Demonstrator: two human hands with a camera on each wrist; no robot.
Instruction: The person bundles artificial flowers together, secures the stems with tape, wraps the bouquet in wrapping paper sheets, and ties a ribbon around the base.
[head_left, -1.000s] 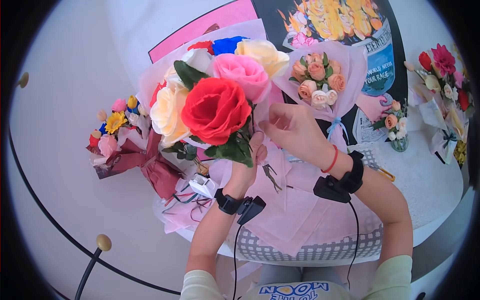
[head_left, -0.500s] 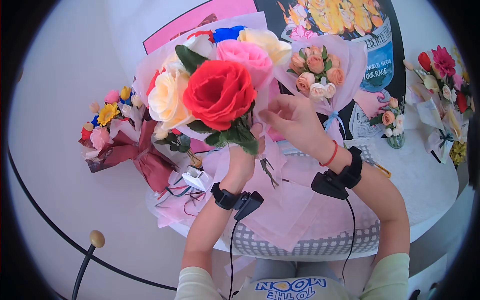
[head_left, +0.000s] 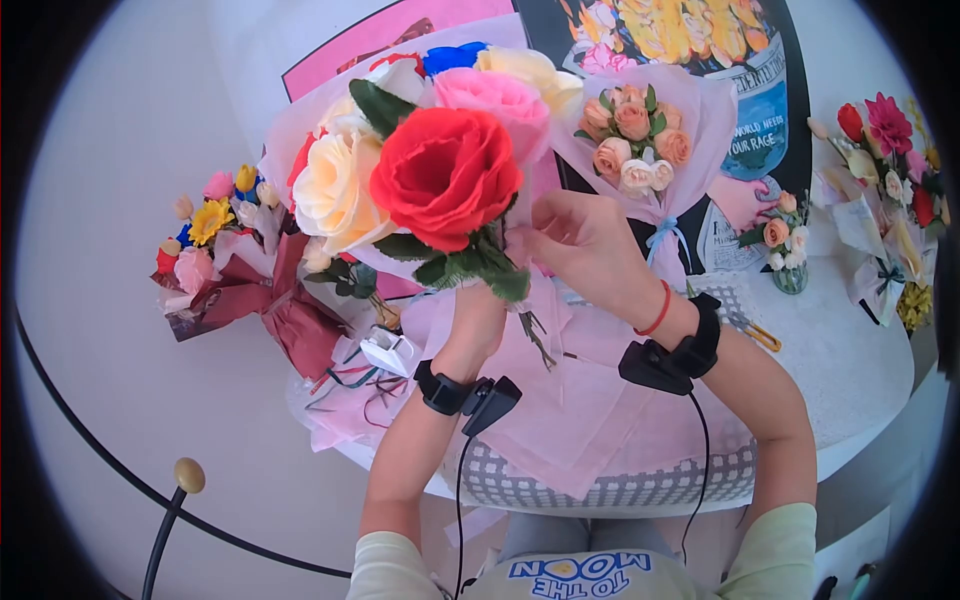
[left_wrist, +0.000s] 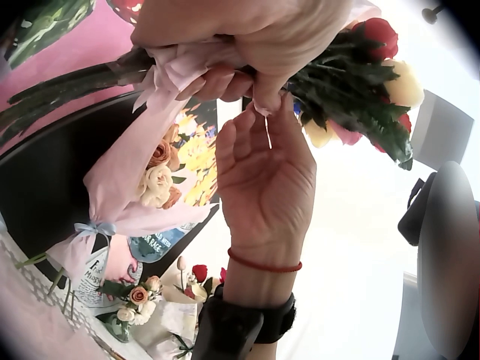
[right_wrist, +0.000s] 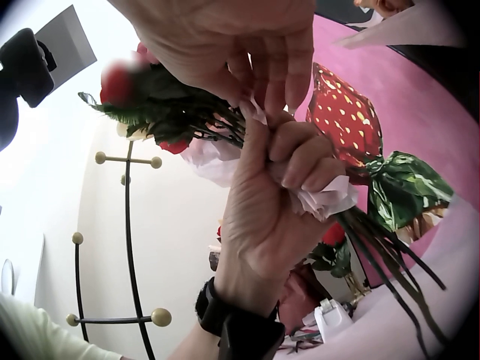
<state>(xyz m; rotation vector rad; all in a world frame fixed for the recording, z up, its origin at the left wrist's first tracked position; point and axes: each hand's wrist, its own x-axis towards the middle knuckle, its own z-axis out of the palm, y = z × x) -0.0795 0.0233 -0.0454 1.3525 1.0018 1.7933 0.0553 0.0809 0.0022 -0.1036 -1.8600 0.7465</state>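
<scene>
My left hand (right_wrist: 266, 199) grips the stems (right_wrist: 394, 262) of a large bouquet (head_left: 445, 180) of red, pink, cream, white and blue roses. Pale pink wrapping paper (right_wrist: 326, 199) is gathered round the stems under its curled fingers. In the head view, green leaves and the front red rose hide much of that hand. The right hand (head_left: 590, 255) meets it at the stems, just beside the left thumb. Its fingertips pinch a small bit of the pink paper there, as the right wrist view shows. Bare stem ends hang out below the left fist.
A peach rose bouquet (head_left: 640, 140) in pink paper lies beyond the right hand. A maroon-wrapped bouquet (head_left: 295, 310) is at left, near a white tape dispenser (head_left: 390, 352). At right are a small glass vase (head_left: 790, 278) and another bouquet (head_left: 890, 200). Pink sheets (head_left: 590, 430) cover the table front.
My right hand has come in to the left, from just beside the stems to the left thumb, and its fingertips have closed on the paper. The bouquet stays in the left hand.
</scene>
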